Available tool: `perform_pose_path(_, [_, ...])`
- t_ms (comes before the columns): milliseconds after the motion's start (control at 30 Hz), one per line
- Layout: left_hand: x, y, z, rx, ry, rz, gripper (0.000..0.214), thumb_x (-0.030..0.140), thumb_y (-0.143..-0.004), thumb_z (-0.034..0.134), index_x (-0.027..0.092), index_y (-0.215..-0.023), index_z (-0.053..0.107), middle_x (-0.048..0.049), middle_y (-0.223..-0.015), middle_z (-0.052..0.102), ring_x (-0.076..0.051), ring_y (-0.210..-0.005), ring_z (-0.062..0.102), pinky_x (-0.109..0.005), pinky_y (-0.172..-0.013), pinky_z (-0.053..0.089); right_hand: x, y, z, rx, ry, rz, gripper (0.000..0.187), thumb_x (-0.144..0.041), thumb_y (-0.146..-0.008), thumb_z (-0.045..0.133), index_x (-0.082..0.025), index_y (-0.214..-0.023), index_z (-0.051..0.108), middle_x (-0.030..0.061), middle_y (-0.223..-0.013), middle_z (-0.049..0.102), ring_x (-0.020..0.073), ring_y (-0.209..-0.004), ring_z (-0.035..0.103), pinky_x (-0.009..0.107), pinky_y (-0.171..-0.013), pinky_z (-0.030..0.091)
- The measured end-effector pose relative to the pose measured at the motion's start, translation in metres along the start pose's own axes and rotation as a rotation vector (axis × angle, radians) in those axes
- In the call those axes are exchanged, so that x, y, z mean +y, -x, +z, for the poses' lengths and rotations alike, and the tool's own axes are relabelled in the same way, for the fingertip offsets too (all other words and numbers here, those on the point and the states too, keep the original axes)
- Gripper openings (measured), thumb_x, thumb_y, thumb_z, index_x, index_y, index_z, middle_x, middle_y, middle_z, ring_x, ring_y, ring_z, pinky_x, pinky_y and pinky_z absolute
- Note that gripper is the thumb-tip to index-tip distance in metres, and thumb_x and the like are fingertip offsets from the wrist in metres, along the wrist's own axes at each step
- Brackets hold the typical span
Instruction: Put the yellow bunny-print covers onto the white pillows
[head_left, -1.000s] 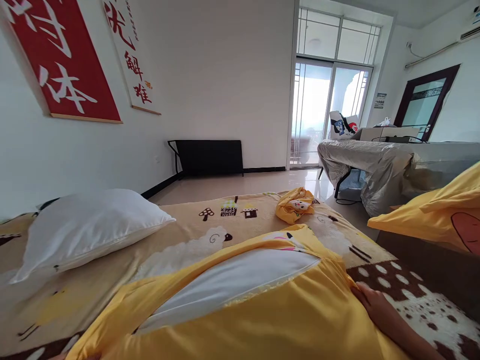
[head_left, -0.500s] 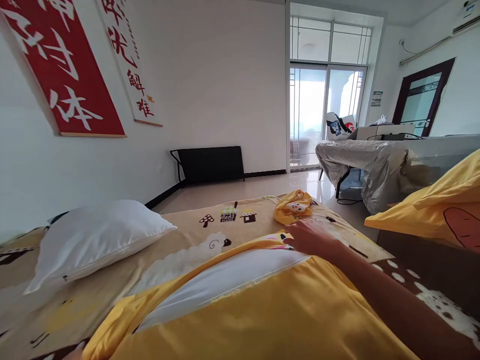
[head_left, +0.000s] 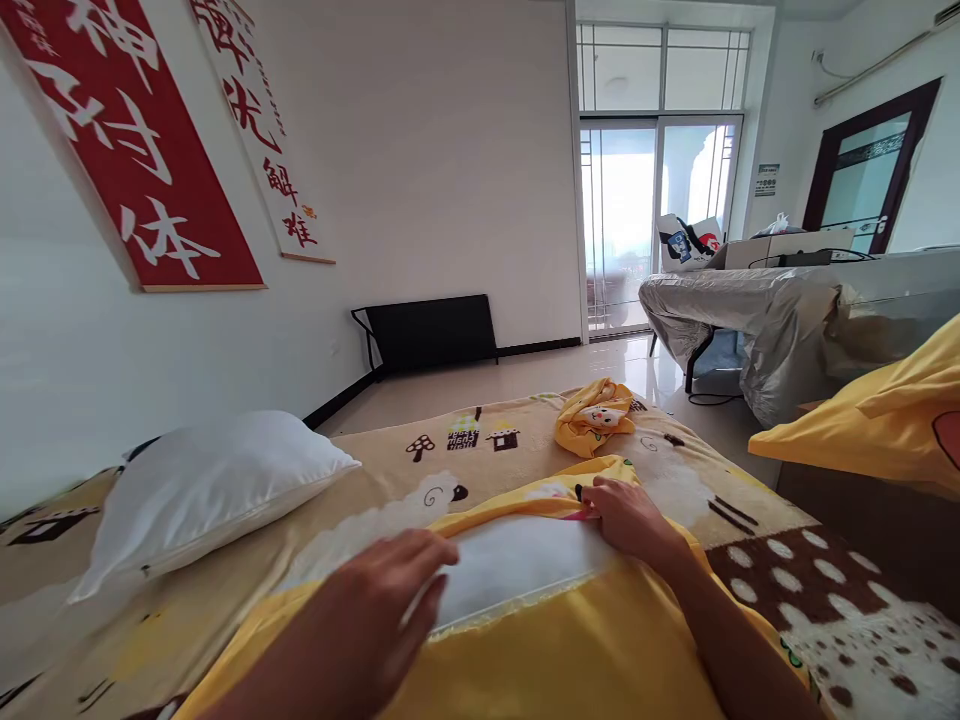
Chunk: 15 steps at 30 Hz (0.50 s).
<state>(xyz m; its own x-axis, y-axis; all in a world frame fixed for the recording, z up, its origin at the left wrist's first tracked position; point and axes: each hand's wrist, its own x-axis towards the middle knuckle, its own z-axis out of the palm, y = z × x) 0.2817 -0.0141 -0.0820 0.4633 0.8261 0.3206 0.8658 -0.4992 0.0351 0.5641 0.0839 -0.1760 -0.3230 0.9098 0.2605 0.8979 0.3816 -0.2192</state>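
A yellow pillowcase (head_left: 585, 650) lies in front of me with its mouth gaping, and a white pillow (head_left: 525, 560) shows inside. My right hand (head_left: 626, 515) pinches the far edge of the opening near its right corner. Over the left part of the opening is my left hand (head_left: 375, 610), thumb and fingers apart, holding nothing that I can see. Its fingertips are close to the white pillow; whether they touch it I cannot tell. A crumpled yellow pillowcase (head_left: 596, 415) with a printed face lies just beyond my right hand.
The patterned blanket (head_left: 390, 445) spreads under everything. On the left rests another white pillow (head_left: 217, 495). A yellow pillow (head_left: 877, 420) sits at the right edge. Farther off are a plastic-covered table (head_left: 750, 300) and a folded black frame (head_left: 435, 330) against the wall.
My left hand has come up from the lower left corner to the pillowcase opening. My right hand keeps its hold on the edge, slightly lower in view. The camera view has shifted a little.
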Motion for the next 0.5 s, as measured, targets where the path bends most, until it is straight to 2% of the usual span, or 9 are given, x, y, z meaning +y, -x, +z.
perform_pose_path(67, [0.064,-0.031,0.019,-0.299,-0.019,0.224,0.027,0.036,-0.088,0.041,0.024,-0.097,0.064,-0.0064,-0.099,0.068,-0.024,-0.090,0.063,-0.038,-0.084,0.049,0.005,0.003,-0.009,0.089,-0.001,0.055,0.015,-0.019,-0.082,0.050,-0.018,-0.082,0.065,0.0048,-0.087,0.064,0.0144,-0.075,0.058,0.024,-0.062,0.032])
perform_pose_path(100, [0.091,-0.044,0.031,-0.394,-0.048,0.303,0.030,0.040,-0.087,0.044,0.020,-0.099,0.064,-0.0094,-0.096,0.068,-0.026,-0.090,0.062,-0.039,-0.084,0.049,0.008,0.005,-0.012,0.142,-0.002,0.069,0.015,-0.019,-0.081,0.050,-0.019,-0.080,0.065,0.0038,-0.087,0.064,0.0137,-0.075,0.058,0.024,-0.061,0.031])
perform_pose_path(133, [0.112,-0.055,0.044,-0.421,-0.069,0.338,0.037,0.042,-0.088,0.044,0.016,-0.103,0.063,-0.0131,-0.098,0.067,-0.028,-0.092,0.061,-0.041,-0.083,0.049,0.011,0.007,-0.016,0.197,-0.003,0.075,0.016,-0.017,-0.080,0.050,-0.020,-0.080,0.065,0.0029,-0.087,0.064,0.0134,-0.075,0.057,0.024,-0.061,0.031])
perform_pose_path(200, [0.134,-0.073,0.072,-0.426,-0.097,0.380,0.044,0.040,-0.090,0.038,0.009,-0.110,0.061,-0.0194,-0.104,0.064,-0.032,-0.098,0.059,-0.045,-0.085,0.048,0.016,0.010,-0.020,0.315,-0.012,0.064,0.021,-0.010,-0.076,0.048,-0.021,-0.079,0.066,0.0017,-0.087,0.064,0.0137,-0.077,0.057,0.024,-0.062,0.031])
perform_pose_path(267, [0.135,-0.084,0.101,-0.338,-0.075,0.368,0.053,0.040,-0.090,0.035,0.005,-0.125,0.051,-0.0245,-0.125,0.054,-0.037,-0.116,0.049,-0.051,-0.095,0.041,0.022,0.012,-0.022,0.448,-0.036,0.022,0.023,-0.007,-0.073,0.049,-0.021,-0.079,0.066,0.0020,-0.087,0.064,0.0148,-0.082,0.057,0.024,-0.065,0.033])
perform_pose_path(333, [0.125,-0.088,0.126,-0.234,-0.008,0.318,0.062,0.046,-0.090,0.035,0.007,-0.137,0.038,-0.0236,-0.142,0.038,-0.040,-0.131,0.034,-0.057,-0.105,0.029,0.028,0.012,-0.022,0.562,-0.058,-0.023,0.022,-0.006,-0.073,0.049,-0.020,-0.079,0.065,0.0033,-0.086,0.064,0.0159,-0.085,0.057,0.024,-0.068,0.036])
perform_pose_path(367, [0.119,-0.089,0.135,-0.202,0.030,0.293,0.063,0.049,-0.090,0.034,0.009,-0.138,0.036,-0.0217,-0.144,0.037,-0.039,-0.132,0.032,-0.058,-0.106,0.027,0.031,0.011,-0.022,0.600,-0.064,-0.038,0.021,-0.007,-0.075,0.049,-0.019,-0.079,0.065,0.0039,-0.086,0.064,0.0164,-0.085,0.057,0.024,-0.069,0.037])
perform_pose_path(433, [0.112,-0.088,0.146,-0.207,0.082,0.258,0.055,0.050,-0.091,0.031,0.014,-0.131,0.044,-0.0181,-0.131,0.052,-0.035,-0.121,0.046,-0.056,-0.101,0.034,0.037,0.008,-0.020,0.632,-0.074,-0.044,0.020,-0.009,-0.076,0.049,-0.019,-0.080,0.065,0.0046,-0.085,0.064,0.0174,-0.086,0.057,0.025,-0.071,0.038])
perform_pose_path(500, [0.110,-0.092,0.145,-0.250,0.082,0.267,0.048,0.046,-0.093,0.026,0.015,-0.119,0.052,-0.0150,-0.106,0.065,-0.030,-0.099,0.060,-0.050,-0.090,0.044,0.040,0.006,-0.019,0.614,-0.088,-0.032,0.020,-0.009,-0.075,0.049,-0.020,-0.082,0.065,0.0046,-0.086,0.065,0.0179,-0.086,0.057,0.025,-0.071,0.039])
